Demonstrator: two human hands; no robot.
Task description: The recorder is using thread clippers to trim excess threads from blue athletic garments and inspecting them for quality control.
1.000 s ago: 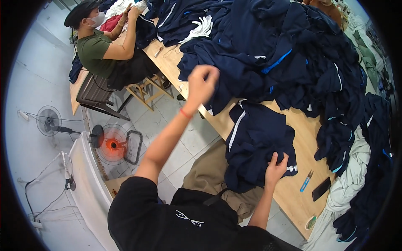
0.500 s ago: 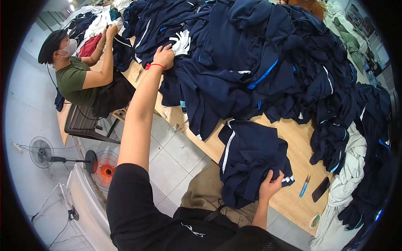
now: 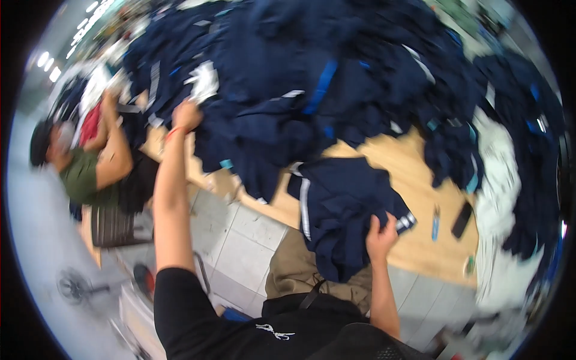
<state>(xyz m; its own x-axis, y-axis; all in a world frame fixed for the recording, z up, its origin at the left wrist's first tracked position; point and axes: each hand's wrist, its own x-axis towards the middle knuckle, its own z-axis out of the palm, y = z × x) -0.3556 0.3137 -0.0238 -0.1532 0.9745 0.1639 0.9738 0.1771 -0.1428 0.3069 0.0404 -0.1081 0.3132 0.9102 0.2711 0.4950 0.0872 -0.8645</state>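
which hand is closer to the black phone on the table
Right. The right hand grips the navy garment at the table edge, a little left of the black phone. The left hand reaches into the garment pile, far off on the left.

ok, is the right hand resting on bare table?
No, the right hand grips the edge of a navy garment lying on the wooden table.

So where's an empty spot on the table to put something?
Bare wood shows between the big clothes pile and the folded garment, running right toward the blue pen and black phone. Everywhere else on the table is buried in clothes.
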